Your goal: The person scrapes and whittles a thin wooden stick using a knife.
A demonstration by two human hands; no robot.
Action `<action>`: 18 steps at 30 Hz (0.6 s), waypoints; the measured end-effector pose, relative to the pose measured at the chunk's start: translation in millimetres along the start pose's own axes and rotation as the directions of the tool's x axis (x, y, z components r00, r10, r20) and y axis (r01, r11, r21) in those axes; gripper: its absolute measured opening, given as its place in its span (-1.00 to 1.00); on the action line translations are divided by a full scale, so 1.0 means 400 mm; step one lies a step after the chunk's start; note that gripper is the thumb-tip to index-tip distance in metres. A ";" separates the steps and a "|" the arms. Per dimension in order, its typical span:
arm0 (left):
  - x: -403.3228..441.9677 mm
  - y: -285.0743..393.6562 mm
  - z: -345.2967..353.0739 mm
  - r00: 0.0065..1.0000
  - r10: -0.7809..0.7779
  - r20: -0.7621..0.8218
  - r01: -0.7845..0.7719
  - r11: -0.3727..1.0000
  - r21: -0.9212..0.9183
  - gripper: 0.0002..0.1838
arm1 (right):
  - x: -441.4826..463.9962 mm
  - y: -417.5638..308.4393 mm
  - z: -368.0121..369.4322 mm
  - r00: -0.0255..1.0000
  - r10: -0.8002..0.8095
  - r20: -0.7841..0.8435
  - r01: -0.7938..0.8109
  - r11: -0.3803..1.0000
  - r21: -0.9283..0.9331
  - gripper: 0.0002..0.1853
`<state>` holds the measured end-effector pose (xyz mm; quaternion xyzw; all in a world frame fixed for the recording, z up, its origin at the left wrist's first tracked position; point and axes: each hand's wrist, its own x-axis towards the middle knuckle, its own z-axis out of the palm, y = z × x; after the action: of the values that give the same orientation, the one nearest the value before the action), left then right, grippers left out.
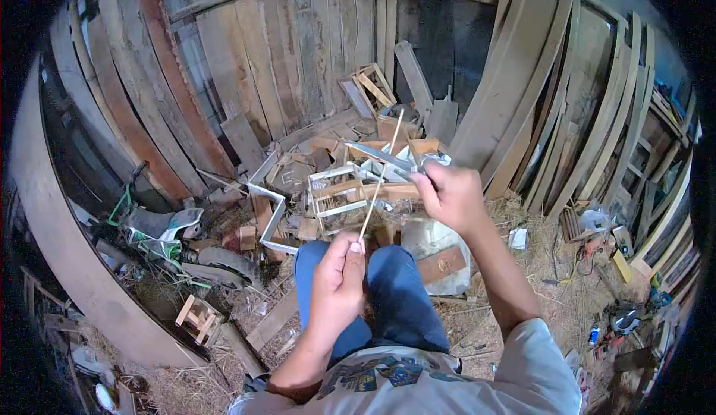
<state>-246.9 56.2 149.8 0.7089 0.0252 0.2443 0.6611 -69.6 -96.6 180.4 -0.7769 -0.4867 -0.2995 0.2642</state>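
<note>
My left hand [341, 273] is closed around the lower end of a thin, pale wooden stick [373, 205]. The stick slants up and away from me, above my knees. In my right hand [451, 197] is a knife [379, 155], its long blade pointing left and away. The blade crosses the stick around its upper half; whether its edge touches the wood I cannot tell. My fingers hide most of the knife's handle.
Small wooden frames [335, 191] and scrap wood lie on the floor ahead. Boards [514, 64] lean on the right wall. A small motorbike [171, 228] stands at left, near a long panel [97, 266]. Power tools [625, 316] lie at right.
</note>
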 end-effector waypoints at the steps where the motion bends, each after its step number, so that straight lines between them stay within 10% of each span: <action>1: 0.013 -0.002 0.006 0.998 0.049 -0.044 -0.046 0.997 0.068 -0.86 | 0.018 0.029 0.006 0.984 0.173 -0.035 -0.173 0.985 0.001 -0.68; 3: 0.024 -0.009 0.020 0.996 0.060 -0.064 -0.051 0.991 0.122 -0.86 | 0.007 -0.011 0.008 0.975 -0.221 0.002 0.221 0.975 0.010 -0.69; 18: 0.037 -0.002 0.013 0.992 0.013 -0.124 0.031 0.938 0.345 -0.87 | 0.015 0.008 0.052 0.982 -0.161 -0.093 0.173 0.976 0.134 -0.65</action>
<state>-231.6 56.7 153.7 0.7976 0.1121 0.2767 0.5242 -60.4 -79.6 170.4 -0.6996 -0.5591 -0.3171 0.3123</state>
